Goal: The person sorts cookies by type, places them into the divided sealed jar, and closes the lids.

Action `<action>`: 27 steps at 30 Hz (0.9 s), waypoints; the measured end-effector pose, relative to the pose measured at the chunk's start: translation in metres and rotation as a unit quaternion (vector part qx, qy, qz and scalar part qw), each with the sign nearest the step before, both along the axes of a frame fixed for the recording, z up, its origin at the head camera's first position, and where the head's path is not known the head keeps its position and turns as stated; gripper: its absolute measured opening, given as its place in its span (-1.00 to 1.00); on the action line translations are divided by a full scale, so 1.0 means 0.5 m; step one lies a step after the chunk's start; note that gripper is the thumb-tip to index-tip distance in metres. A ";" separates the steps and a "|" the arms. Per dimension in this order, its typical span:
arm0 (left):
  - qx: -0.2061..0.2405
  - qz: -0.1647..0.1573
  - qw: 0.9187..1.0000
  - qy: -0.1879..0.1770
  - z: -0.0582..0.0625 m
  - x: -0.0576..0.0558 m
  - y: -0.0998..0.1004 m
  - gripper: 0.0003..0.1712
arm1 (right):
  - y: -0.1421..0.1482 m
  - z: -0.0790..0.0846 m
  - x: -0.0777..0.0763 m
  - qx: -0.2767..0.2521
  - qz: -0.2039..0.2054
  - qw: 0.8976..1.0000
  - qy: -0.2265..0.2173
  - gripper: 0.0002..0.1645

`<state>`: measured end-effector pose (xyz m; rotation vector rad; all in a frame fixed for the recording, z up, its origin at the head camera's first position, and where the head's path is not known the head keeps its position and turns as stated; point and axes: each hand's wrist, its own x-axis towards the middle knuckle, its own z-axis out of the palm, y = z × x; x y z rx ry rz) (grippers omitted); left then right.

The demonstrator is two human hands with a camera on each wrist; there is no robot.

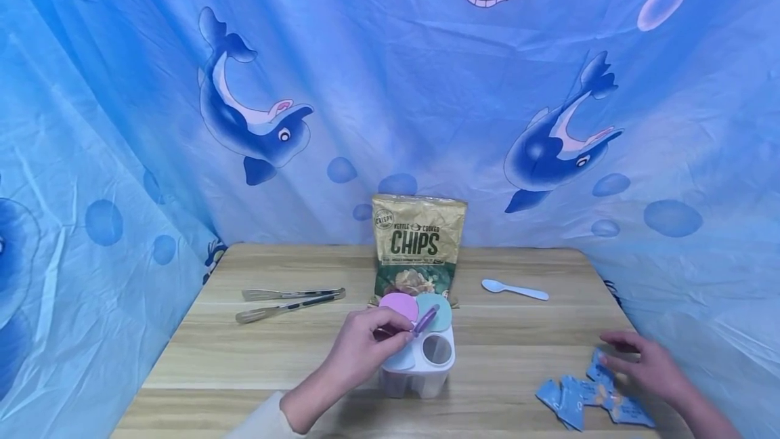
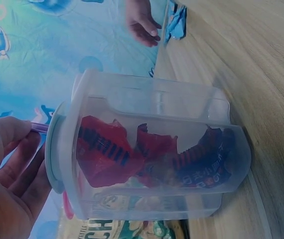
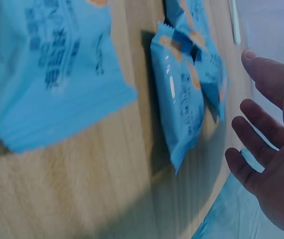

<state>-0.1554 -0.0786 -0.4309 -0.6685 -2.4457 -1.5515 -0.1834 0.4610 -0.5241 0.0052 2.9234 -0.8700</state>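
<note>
- Head view: left hand [image 1: 368, 341] pinches a thin purple disc-shaped lid [image 1: 426, 319] edge-up, presumably keeping the translucent plastic container [image 1: 420, 385]'s round hole uncovered; right hand [image 1: 648, 368] hovers by glossy blue foil-like packets [image 1: 597, 395], lower right on the table, probably parked within reach
- Left wrist: crinkly red-and-blue wrappers [image 2: 102, 154] inside
- Right wrist: right fingers loosely spread, nothing held; packets puffy, crimped ends
</note>
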 end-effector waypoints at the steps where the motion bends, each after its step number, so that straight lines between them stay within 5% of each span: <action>1: -0.001 0.000 1.000 -0.002 0.001 0.000 0.000 -0.89 | 0.003 -0.002 0.000 0.003 -0.003 1.000 -0.005 -0.17; 27: -0.007 -0.003 1.000 -0.004 0.004 -0.003 -0.001 -0.87 | 0.008 -0.024 -0.010 0.030 0.013 0.999 -0.027 -0.28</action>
